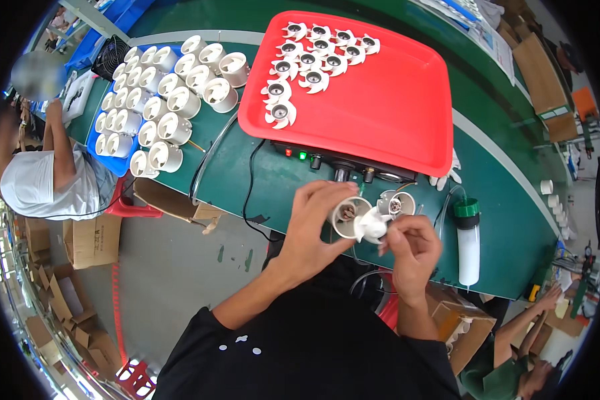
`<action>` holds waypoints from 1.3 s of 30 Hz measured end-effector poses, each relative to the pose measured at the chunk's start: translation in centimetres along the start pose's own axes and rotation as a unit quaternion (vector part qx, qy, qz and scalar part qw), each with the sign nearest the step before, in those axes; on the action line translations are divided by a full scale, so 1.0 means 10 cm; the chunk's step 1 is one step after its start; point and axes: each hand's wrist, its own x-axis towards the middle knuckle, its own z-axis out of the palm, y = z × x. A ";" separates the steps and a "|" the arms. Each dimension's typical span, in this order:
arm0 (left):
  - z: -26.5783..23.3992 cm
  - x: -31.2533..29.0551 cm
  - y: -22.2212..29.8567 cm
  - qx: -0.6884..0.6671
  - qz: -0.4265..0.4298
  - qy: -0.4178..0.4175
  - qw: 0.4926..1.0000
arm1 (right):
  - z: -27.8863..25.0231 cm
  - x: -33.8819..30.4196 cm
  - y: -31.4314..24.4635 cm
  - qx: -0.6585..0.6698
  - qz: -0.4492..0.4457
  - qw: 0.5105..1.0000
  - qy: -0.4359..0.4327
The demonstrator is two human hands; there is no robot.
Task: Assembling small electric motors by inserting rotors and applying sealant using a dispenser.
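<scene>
My left hand (307,233) is wrapped round a white cylindrical housing (340,225), its open end tilted up and a copper-coloured part showing inside. Between the fingertips of my right hand (415,250) is a white bladed fan wheel (372,227), at the right rim of that housing. I cannot tell whether the wheel touches the rim. Just beyond it, a second white housing (409,203) stands on the green table with a metallic part inside. More fan wheels (307,60), with dark round centres, lie in rows on the red tray (393,107).
Under the tray sits a black control box (320,159) with knobs and lights. A white dispensing tube with green cap (469,240) is at right, near a white glove (450,175). Many white housings (173,127) stand at left, some in a blue tray (128,163). Co-workers (47,180) sit nearby.
</scene>
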 end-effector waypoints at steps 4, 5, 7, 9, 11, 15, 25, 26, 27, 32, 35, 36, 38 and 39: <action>0.03 -0.07 0.03 0.048 0.013 -0.052 0.997 | -0.01 -0.05 0.19 0.011 0.094 0.995 0.008; 0.04 -0.07 0.01 0.026 0.005 -0.063 0.998 | -0.01 -0.05 0.19 -0.019 0.098 0.995 0.010; 0.07 -0.08 0.00 0.016 -0.021 -0.077 0.997 | -0.01 -0.04 0.15 -0.041 0.103 0.994 0.025; 0.08 -0.08 0.00 0.008 -0.049 -0.092 0.995 | 0.00 0.00 0.07 -0.098 0.063 0.992 0.044; 0.10 -0.07 0.01 0.032 -0.053 -0.079 0.995 | -0.08 0.04 0.02 -0.097 0.071 0.991 0.049; 0.15 -0.03 0.07 0.061 -0.009 -0.081 0.995 | -0.21 0.04 -0.01 -0.213 0.101 0.971 -0.026; 0.24 -0.07 0.05 0.088 -0.003 -0.097 0.991 | -0.23 0.01 0.05 -0.134 0.101 0.986 -0.016; 0.24 -0.07 0.04 0.069 -0.018 -0.101 0.992 | -0.25 0.02 0.06 -0.119 0.096 0.988 -0.036; 0.24 -0.08 0.04 0.050 -0.032 -0.104 0.993 | -0.27 0.02 0.05 -0.116 0.098 0.988 -0.032; 0.22 -0.08 0.05 0.099 0.008 -0.130 0.987 | -0.24 0.05 -0.05 -0.221 0.121 0.967 -0.035; 0.23 -0.09 0.04 0.094 0.003 -0.139 0.986 | -0.23 0.04 -0.04 -0.226 0.118 0.966 -0.037; 0.24 -0.10 0.04 0.078 0.001 -0.138 0.987 | -0.24 0.03 -0.06 -0.217 0.129 0.967 -0.037; 0.24 -0.13 0.04 0.057 -0.009 -0.132 0.989 | -0.24 0.03 -0.08 -0.221 0.131 0.966 -0.030; 0.24 -0.14 0.04 0.036 -0.016 -0.126 0.991 | -0.21 0.01 -0.06 -0.221 0.133 0.966 -0.030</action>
